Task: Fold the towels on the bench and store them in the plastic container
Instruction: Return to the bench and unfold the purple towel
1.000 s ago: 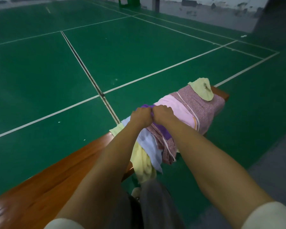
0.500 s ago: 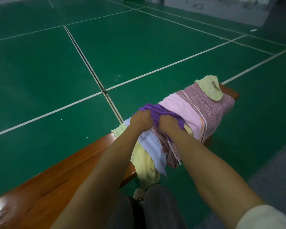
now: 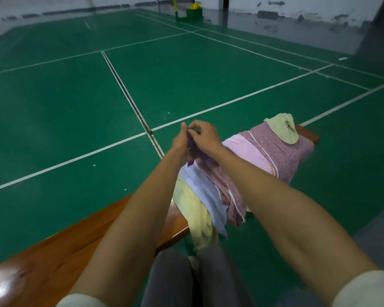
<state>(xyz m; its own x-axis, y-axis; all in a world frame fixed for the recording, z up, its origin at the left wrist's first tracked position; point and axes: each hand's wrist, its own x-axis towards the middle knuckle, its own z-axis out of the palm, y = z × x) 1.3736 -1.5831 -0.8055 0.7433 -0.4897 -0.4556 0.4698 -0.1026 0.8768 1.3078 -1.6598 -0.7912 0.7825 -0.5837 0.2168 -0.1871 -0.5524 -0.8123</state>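
Observation:
A heap of towels lies across the far half of the wooden bench (image 3: 53, 247). A purple towel (image 3: 196, 151) is raised above the heap, pinched at its top edge by my left hand (image 3: 181, 140) and my right hand (image 3: 205, 136), which are close together. Under it lie a mauve speckled towel (image 3: 275, 147), a pink towel (image 3: 246, 149), a pale blue towel (image 3: 205, 196) and a yellow towel (image 3: 197, 213) that hangs off the bench's near edge. A small pale green cloth (image 3: 283, 127) tops the far end. No plastic container is in view.
The bench runs from the lower left to the right middle over a green court floor (image 3: 75, 107) with white lines. My knees in grey trousers (image 3: 186, 278) are at the bottom. A green and yellow post base (image 3: 192, 12) stands far off by the wall.
Both hands have lifted the purple towel up off the heap, from resting on the pile to well above it. The view has tilted upward.

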